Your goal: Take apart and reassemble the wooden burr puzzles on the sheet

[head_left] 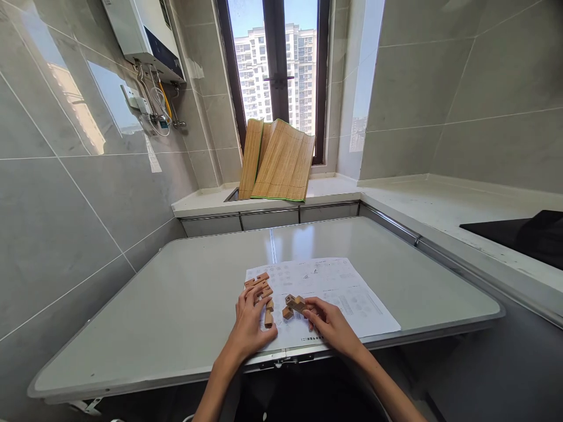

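Note:
Small notched wooden puzzle pieces lie on a printed paper sheet (365, 305). My right hand (329, 322) pinches a wooden puzzle piece (299, 303) between thumb and fingers. Touching or just beside that piece are a block with a dark round mark (290, 300) and a small wooden cube (287, 313). On the sheet's left side, my left hand (250, 325) curves around an upright-looking wooden piece (268, 317), thumb and fingers apart. Its fingertips reach a cluster of notched pieces (263, 276), partly hidden by the hand.
The sheet lies at the front edge of a pale folding table (176, 316) with a centre seam. A folded bamboo mat (284, 161) leans by the window on the white ledge (334, 189). A black object (519, 231) rests on the right counter. A water heater (145, 38) hangs upper left.

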A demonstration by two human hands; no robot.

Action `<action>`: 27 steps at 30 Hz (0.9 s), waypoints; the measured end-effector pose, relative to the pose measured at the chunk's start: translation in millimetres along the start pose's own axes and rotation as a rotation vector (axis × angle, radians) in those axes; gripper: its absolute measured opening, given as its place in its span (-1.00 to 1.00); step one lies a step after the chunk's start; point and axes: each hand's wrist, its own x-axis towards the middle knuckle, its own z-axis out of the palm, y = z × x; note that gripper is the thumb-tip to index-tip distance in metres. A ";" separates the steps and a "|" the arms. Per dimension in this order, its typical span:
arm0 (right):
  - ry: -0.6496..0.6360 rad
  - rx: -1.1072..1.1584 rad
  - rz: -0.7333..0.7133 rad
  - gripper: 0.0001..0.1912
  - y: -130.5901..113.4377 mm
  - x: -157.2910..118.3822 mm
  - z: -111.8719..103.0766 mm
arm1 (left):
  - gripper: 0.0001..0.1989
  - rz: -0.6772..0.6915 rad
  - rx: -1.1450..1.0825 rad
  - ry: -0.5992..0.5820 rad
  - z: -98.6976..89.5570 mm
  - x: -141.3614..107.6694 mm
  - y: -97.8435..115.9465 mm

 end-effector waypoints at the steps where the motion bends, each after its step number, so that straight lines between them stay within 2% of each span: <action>1: 0.001 0.006 0.001 -0.56 0.2 0.0 0.0 | -0.41 0.016 0.009 -0.007 -2.4 0.3 -0.2; 3: 0.009 0.026 0.007 -0.54 1.9 0.2 0.1 | -0.32 0.045 0.026 0.005 -6.5 0.7 2.2; 5: 0.013 0.050 0.020 -0.52 4.5 0.7 0.1 | -0.32 0.070 0.026 0.030 -8.6 1.1 8.3; 12: -0.044 0.152 0.027 -0.54 5.9 0.4 -3.3 | -0.83 0.168 -0.093 0.036 -1.3 9.1 38.8; 14: -0.064 0.183 0.020 -0.57 3.6 0.1 -4.4 | -0.90 0.172 -0.124 0.042 1.2 11.1 43.0; 22: -0.209 0.258 -0.009 -0.59 -2.6 -1.5 -6.0 | -0.89 0.169 -0.131 0.081 -0.9 8.6 43.0; 27: -0.227 0.238 -0.011 -0.58 -3.9 -3.8 -6.5 | -0.87 0.157 -0.127 0.106 -0.2 6.3 45.9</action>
